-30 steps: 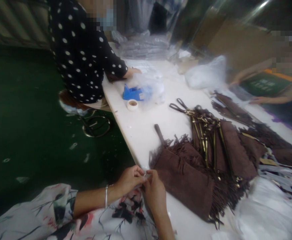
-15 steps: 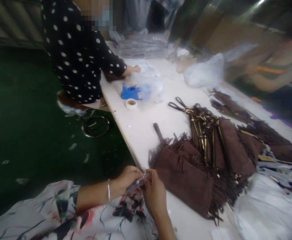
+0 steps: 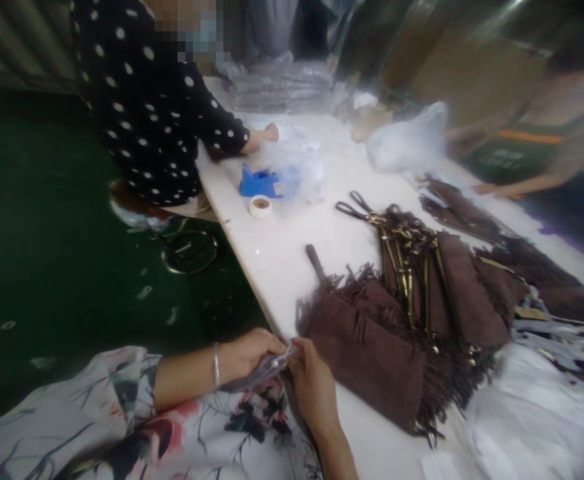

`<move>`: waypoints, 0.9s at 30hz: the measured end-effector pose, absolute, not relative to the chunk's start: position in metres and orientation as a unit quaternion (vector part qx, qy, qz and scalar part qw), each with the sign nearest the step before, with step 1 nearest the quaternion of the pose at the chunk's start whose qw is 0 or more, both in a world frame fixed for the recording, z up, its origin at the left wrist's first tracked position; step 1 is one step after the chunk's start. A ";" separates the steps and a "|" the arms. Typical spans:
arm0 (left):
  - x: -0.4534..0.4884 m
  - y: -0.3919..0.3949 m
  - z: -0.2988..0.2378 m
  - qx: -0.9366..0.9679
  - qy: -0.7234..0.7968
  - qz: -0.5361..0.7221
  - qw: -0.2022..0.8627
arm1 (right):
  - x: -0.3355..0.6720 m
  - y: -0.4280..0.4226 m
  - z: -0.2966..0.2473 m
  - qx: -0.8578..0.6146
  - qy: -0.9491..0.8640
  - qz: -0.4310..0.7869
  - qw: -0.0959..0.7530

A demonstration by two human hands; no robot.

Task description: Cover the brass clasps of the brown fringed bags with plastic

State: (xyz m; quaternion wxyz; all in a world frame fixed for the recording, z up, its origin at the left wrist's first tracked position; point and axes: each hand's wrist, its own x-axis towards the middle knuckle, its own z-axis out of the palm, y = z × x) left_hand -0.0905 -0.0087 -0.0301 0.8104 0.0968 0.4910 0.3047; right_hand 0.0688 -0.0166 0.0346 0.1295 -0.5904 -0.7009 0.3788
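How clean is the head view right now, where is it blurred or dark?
Head view: the left hand and right hand with the clear plastic bag between them are fairly sharp; the brown fringed bags read well; another person's arm at far right is smeared; the green floor is dim; corners darken.

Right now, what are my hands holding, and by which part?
A small clear plastic bag. The left hand and right hand both pinch it at its upper end; the rest trails below the left hand.
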 end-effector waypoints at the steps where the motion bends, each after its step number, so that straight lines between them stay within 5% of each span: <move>1: -0.091 -0.009 -0.032 0.094 0.486 0.302 0.815 | 0.069 -0.017 0.035 -0.588 -0.711 0.366 0.120; 8: -0.091 -0.011 -0.032 0.112 0.481 0.299 0.816 | 0.064 -0.016 0.042 -0.567 -0.782 0.259 0.029; 17: -0.094 -0.008 -0.029 0.121 0.484 0.293 0.816 | 0.065 -0.006 0.057 -0.537 -0.801 0.264 -0.007; 27: -0.098 -0.005 -0.038 0.101 0.473 0.264 0.834 | 0.070 -0.004 0.041 -0.556 -0.718 0.408 0.091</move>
